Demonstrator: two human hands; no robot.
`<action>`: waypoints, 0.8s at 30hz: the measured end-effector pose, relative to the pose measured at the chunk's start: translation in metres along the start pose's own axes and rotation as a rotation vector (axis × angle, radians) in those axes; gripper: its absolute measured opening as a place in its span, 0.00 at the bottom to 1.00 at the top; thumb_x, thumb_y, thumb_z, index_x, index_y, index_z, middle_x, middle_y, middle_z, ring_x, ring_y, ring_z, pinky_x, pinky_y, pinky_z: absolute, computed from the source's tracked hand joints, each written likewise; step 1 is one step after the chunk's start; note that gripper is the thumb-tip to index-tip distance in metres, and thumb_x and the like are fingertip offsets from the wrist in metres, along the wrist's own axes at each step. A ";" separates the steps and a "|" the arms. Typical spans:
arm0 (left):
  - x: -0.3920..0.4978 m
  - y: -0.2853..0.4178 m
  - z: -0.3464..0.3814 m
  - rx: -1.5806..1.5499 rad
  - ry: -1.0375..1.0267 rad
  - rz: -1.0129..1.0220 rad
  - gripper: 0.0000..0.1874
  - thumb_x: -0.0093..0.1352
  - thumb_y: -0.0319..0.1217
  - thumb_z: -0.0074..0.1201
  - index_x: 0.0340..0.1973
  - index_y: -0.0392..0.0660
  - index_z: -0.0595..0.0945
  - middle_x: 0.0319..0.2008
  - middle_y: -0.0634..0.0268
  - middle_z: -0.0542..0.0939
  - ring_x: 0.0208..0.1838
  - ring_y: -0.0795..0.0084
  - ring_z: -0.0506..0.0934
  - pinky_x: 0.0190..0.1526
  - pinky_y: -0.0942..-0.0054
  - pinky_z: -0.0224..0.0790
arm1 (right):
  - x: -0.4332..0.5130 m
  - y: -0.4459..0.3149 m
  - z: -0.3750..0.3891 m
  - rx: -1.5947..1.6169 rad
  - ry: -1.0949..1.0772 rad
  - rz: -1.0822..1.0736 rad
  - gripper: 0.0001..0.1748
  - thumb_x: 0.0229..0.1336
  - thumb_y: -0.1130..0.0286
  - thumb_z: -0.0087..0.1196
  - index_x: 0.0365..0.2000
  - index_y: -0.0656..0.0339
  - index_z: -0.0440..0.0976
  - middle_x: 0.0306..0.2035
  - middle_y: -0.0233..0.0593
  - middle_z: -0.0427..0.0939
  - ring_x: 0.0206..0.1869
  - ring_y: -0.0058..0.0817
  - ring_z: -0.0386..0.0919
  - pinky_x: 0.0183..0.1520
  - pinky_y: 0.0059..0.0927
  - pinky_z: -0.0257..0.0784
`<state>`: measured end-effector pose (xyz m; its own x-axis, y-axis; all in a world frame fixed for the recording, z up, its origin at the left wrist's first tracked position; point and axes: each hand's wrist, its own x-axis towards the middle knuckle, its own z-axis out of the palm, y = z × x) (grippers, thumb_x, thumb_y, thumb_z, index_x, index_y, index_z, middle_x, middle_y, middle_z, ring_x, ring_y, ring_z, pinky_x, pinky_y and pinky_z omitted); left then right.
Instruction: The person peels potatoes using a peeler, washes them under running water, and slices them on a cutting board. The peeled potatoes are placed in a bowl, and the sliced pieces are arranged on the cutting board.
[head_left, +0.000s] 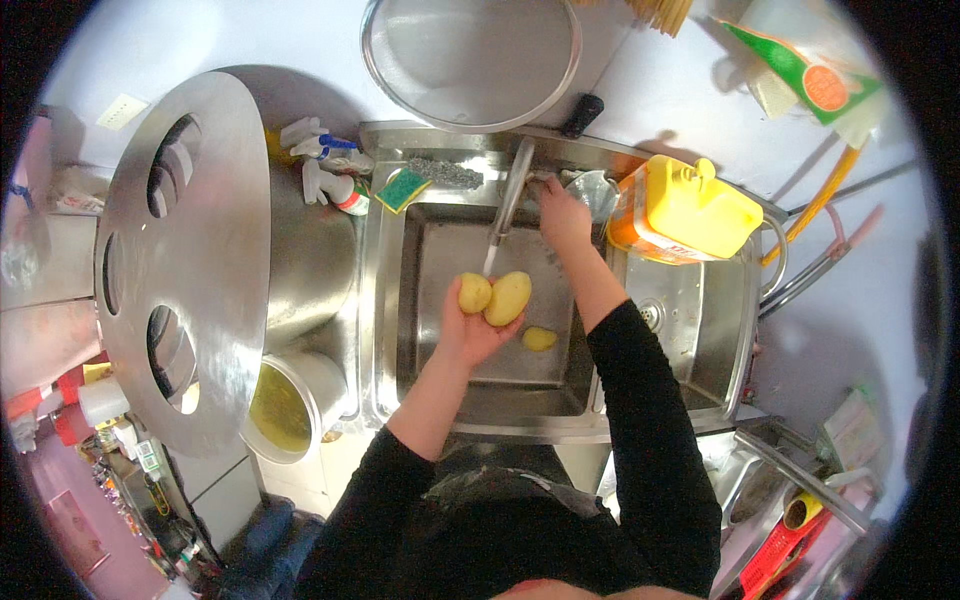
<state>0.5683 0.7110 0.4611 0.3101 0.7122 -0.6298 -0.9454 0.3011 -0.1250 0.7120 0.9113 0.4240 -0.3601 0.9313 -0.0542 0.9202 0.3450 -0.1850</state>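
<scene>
My left hand (474, 330) holds two yellow potatoes, a smaller round one (475, 292) and a larger oval one (509, 298), under the metal faucet (514, 191). Water runs from its spout just above them. A third potato (539, 338) lies on the bottom of the left basin of the stainless steel sink (491, 367). My right hand (561, 214) is at the faucet's base by the back rim, its fingers bent around what seems to be the handle; the fingertips are partly hidden.
A yellow jug (701, 206) stands over the right basin. A green-yellow sponge (403, 190) and steel wool (446, 172) lie on the back ledge, near spray bottles (337, 187). Leftward are a large metal disc with holes (217, 247) and a bucket of yellowish liquid (281, 412). A round sieve (472, 60) is behind.
</scene>
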 end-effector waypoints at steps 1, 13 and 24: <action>0.004 0.001 0.001 0.004 -0.006 0.007 0.30 0.68 0.59 0.44 0.52 0.48 0.72 0.59 0.54 0.70 0.61 0.48 0.69 0.57 0.47 0.65 | -0.016 0.002 0.001 0.095 0.078 0.000 0.19 0.60 0.63 0.50 0.49 0.61 0.72 0.51 0.46 0.76 0.37 0.45 0.81 0.39 0.45 0.77; -0.040 0.023 -0.062 -0.200 0.332 0.265 0.30 0.67 0.58 0.47 0.52 0.48 0.70 0.57 0.55 0.69 0.59 0.51 0.69 0.57 0.49 0.63 | -0.132 -0.067 0.008 1.991 -0.089 0.828 0.19 0.65 0.56 0.53 0.39 0.65 0.75 0.29 0.34 0.71 0.34 0.24 0.73 0.38 0.26 0.73; -0.061 0.020 -0.067 -0.185 0.250 0.230 0.29 0.66 0.59 0.49 0.51 0.49 0.72 0.56 0.56 0.71 0.58 0.50 0.70 0.57 0.49 0.64 | -0.153 -0.081 -0.029 1.838 0.002 0.676 0.14 0.61 0.68 0.59 0.42 0.68 0.74 0.36 0.41 0.78 0.36 0.30 0.80 0.40 0.32 0.78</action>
<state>0.5234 0.6316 0.4456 0.0753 0.5639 -0.8224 -0.9966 0.0154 -0.0806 0.6968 0.7438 0.4757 -0.0744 0.8373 -0.5417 -0.3665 -0.5282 -0.7660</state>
